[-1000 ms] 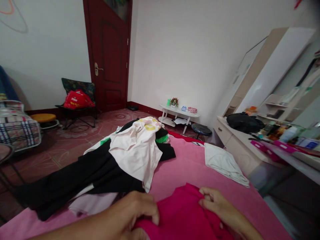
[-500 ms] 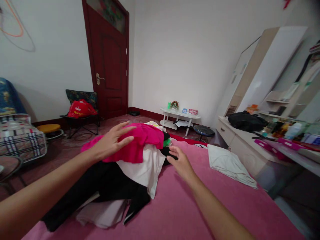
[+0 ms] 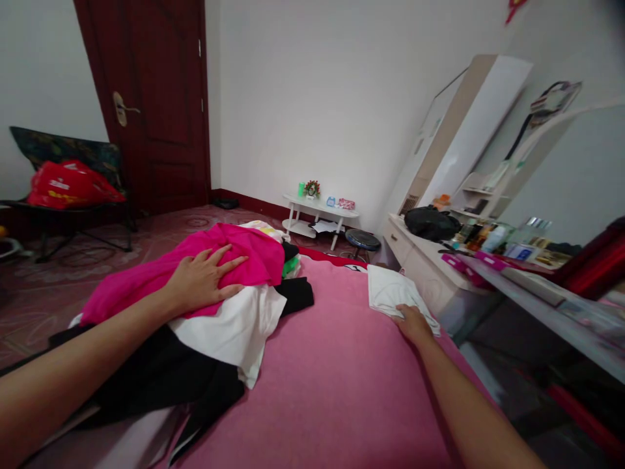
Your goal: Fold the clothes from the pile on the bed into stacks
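Note:
My left hand (image 3: 202, 280) lies flat with fingers spread on a bright pink garment (image 3: 247, 251), which tops a heap of clothes. Below the pink piece, a white garment (image 3: 239, 329) hangs over black clothing (image 3: 166, 374) and onto the bed. Over on the right, a folded white cloth (image 3: 388, 286) rests near the edge of the pink bedspread (image 3: 332, 384). My right hand (image 3: 414, 324) grips that cloth at its near side, fingers on top and thumb by the edge. Part of the cloth is hidden behind the hand.
Along the right stands a dresser (image 3: 424, 257) with a black bag (image 3: 432, 223) and several bottles. A low white table (image 3: 319, 207) and a round stool (image 3: 362, 240) are beyond the bed. A folding chair (image 3: 73, 146) holds a red bag (image 3: 73, 185) at left.
The view has turned right. My right hand has moved from beside the heap to the folded white cloth and taken hold of it. My left hand has come down onto the pink garment.

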`<action>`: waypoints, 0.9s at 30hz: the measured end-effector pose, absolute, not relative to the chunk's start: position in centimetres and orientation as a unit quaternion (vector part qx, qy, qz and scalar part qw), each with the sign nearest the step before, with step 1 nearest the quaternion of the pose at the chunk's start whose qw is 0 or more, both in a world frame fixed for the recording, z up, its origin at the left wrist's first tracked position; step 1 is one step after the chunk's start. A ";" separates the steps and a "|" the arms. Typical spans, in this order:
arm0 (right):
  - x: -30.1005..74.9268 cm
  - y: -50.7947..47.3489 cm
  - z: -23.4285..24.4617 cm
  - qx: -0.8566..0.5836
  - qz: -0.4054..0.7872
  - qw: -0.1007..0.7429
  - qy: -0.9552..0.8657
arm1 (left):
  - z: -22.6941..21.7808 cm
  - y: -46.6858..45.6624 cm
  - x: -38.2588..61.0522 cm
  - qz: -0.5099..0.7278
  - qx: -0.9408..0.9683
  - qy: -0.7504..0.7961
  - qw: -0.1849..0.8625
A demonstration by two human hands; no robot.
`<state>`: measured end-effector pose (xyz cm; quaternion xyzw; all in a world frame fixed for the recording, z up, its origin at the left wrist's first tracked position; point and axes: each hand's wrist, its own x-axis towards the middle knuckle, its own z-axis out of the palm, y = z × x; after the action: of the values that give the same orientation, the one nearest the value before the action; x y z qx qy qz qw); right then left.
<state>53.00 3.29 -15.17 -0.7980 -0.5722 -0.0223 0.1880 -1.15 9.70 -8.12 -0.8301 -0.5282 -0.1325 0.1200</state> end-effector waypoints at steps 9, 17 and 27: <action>47.1 3.7 -11.9 -0.797 0.010 0.188 -0.574 | -8.6 9.5 -1.0 -0.146 -0.823 -0.529 0.143; 27.2 -7.9 -10.1 -0.423 0.327 0.090 -0.840 | -8.0 7.8 -0.5 -0.131 -0.805 -0.556 0.161; 30.7 -3.2 -11.8 -0.587 0.120 0.312 -0.737 | -9.0 5.7 0.3 -0.183 -0.801 -0.536 0.196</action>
<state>30.65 -3.21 -11.79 -0.5869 -0.7374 0.1198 0.3122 0.32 5.68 -9.03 -0.8008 -0.5356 -0.1832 0.1958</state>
